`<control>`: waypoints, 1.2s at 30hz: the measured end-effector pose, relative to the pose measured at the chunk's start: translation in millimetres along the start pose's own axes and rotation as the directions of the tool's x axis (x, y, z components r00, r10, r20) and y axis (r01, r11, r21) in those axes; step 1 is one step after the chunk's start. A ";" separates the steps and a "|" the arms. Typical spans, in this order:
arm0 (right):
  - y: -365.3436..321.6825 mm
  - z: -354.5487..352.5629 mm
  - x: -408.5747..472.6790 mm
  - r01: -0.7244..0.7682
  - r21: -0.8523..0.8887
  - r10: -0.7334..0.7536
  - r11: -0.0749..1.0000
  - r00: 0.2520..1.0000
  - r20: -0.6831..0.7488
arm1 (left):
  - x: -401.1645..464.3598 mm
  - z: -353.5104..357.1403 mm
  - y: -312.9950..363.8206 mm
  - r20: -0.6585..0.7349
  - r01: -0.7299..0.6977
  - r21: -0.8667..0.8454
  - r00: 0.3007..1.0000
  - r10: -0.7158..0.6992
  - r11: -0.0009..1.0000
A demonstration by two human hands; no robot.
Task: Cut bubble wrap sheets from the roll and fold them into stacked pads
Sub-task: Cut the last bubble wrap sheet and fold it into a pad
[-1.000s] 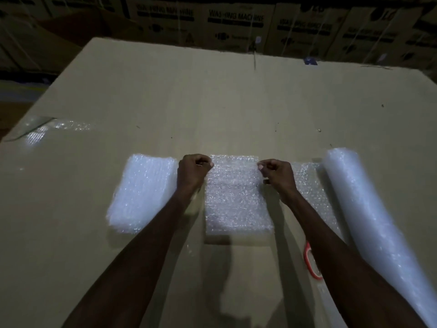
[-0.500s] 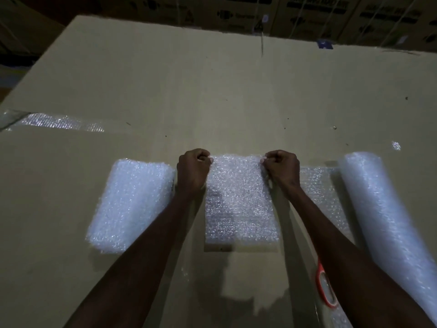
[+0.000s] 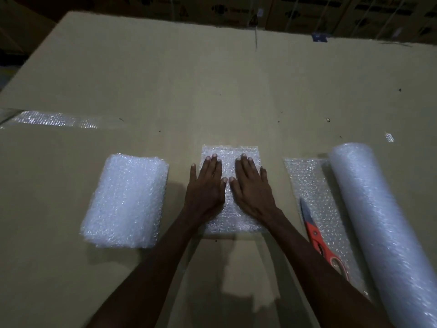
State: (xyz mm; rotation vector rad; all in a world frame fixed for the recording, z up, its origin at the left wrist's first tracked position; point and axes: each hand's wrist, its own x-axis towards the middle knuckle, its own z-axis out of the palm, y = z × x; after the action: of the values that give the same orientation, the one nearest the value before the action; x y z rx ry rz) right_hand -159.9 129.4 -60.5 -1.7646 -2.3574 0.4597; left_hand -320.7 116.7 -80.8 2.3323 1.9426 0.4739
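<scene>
A folded bubble wrap pad (image 3: 230,151) lies flat in the middle of the cardboard surface (image 3: 212,86). My left hand (image 3: 205,183) and my right hand (image 3: 250,185) press flat on it side by side, fingers straight. A thick stack of folded pads (image 3: 126,202) sits to the left. At the right lies the bubble wrap roll (image 3: 378,223), with its loose end (image 3: 314,185) spread flat beside it. Orange-handled scissors (image 3: 319,237) rest on that loose end.
A strip of shiny clear tape (image 3: 49,118) runs along the cardboard at the far left. Dark printed cartons (image 3: 307,10) stand behind the far edge. Small specks dot the cardboard at the right.
Both hands have let go of the pad's far corners and now lie flat on top of it. The pad is folded down and shorter than before.
</scene>
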 end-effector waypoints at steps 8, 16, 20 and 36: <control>15.4 -2.0 -4.8 0.028 -0.120 -0.022 0.992 0.998 0.052 | -4.6 -2.2 -21.2 0.062 -0.054 0.005 0.997 0.054 0.999; 19.0 -29.4 -26.9 0.000 0.135 0.006 0.991 0.999 -0.041 | -13.7 -23.9 -19.5 0.037 -0.088 -0.149 0.995 0.095 0.985; 18.9 -37.0 -70.7 0.201 0.151 -0.153 0.968 0.948 -0.278 | -39.7 -32.8 -11.4 -0.053 -0.225 -0.196 0.974 0.218 0.954; 32.6 -18.7 -124.6 0.310 0.067 -0.302 0.949 0.947 -0.106 | -106.3 -44.4 4.0 0.003 -0.322 -0.174 0.945 0.328 0.931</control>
State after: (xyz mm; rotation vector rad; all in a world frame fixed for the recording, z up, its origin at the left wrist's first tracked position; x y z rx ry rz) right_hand -88.5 21.5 -47.2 -1.3209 -2.4463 0.4091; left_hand -345.5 6.5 -57.9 2.5348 1.4375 0.5952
